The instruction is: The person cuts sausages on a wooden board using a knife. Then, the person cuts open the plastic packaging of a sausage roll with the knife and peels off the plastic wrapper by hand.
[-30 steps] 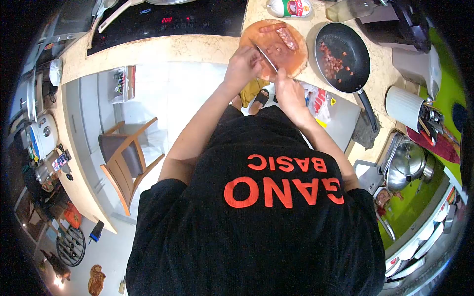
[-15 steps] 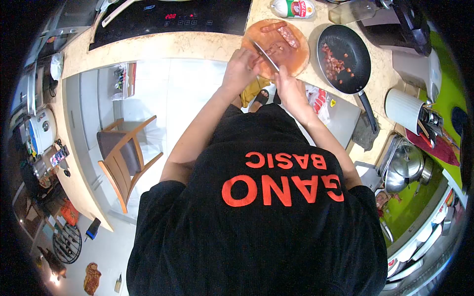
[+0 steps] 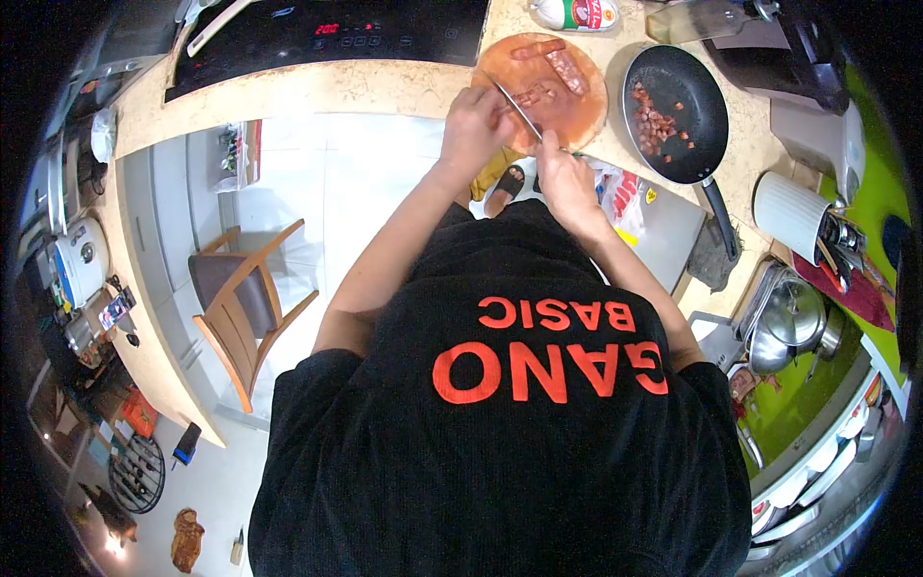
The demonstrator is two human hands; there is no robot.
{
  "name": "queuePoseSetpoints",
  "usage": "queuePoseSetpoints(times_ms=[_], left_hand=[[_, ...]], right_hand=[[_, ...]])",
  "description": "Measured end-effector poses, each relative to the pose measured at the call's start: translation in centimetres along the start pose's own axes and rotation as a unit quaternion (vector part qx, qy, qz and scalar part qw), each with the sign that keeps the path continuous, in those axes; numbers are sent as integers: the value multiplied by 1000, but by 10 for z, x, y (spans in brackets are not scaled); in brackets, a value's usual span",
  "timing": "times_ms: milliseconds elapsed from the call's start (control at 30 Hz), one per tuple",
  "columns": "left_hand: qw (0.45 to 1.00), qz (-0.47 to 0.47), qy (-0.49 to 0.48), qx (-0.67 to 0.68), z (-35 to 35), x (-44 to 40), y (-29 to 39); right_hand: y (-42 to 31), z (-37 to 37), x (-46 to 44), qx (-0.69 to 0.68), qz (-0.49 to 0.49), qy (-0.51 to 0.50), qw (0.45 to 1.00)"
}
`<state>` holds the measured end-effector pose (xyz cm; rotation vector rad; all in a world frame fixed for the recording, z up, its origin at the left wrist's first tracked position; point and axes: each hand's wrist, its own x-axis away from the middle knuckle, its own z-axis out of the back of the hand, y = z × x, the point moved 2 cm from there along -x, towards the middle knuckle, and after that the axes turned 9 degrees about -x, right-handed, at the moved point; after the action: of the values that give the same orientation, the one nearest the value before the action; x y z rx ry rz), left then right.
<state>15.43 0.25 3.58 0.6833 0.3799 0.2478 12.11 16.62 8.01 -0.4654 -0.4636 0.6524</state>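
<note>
My right hand grips the handle of a knife, whose blade slants up and left across a round orange-brown cutting board. Curled at the board's left edge, my left hand has its fingertips beside the blade, closed on a reddish piece of sausage that they mostly hide. Cut sausage pieces lie just right of the blade. Farther up the board rest a speckled sausage length and a darker sausage. Diced sausage sits in a black frying pan to the right.
A black cooktop with a lit red display is at upper left. Behind the board lies a white wrapped package, with a glass bottle alongside. The pan handle points toward me over a dark cloth. A chair stands at left.
The view has shifted slightly. Both hands stay at the board, with the knife at nearly the same slant and place. The diced sausage in the pan looks the same.
</note>
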Motion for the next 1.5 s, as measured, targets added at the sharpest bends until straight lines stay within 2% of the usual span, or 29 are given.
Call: queuePoseSetpoints(times_ms=[300,400,700,833,933,1000,1033,1100,1167,1200,1300,1500], left_hand=[[1000,3,-1,-3,0,-13,-5],[1000,1,-4,-2,1,-15,-7],[1000,5,-27,-1,1,-20,-4],[1000,-10,-28,8,-2,-19,-9],[999,-22,-28,11,-4,-17,-9],[999,-29,-22,10,-2,-15,-8],[999,-22,-22,8,-1,-10,-8],[1000,-17,-16,2,4,-8,-10],[993,50,-9,107,6,2,-8],[993,51,-10,110,3,4,-10],[998,-14,-3,61,2,0,-16],[999,-26,-2,30,4,-6,-13]], right_hand=[[2,1,-12,12,-49,-7,999],[3,1,-14,-15,-21,27,999],[-6,4,-16,-19,-56,-9,998],[0,-10,-23,-37,-52,23,998],[-5,-9,-39,3,-61,2,998],[-9,-2,-50,-79,-55,34,995],[-7,-5,-50,-91,-46,66,993],[-6,-6,-42,-88,-43,59,993],[-2,-6,-27,-83,-51,46,994],[-4,-2,-21,-71,-32,34,996],[-5,-2,-15,-40,-3,31,999],[-11,-8,-17,11,-21,19,1000]])
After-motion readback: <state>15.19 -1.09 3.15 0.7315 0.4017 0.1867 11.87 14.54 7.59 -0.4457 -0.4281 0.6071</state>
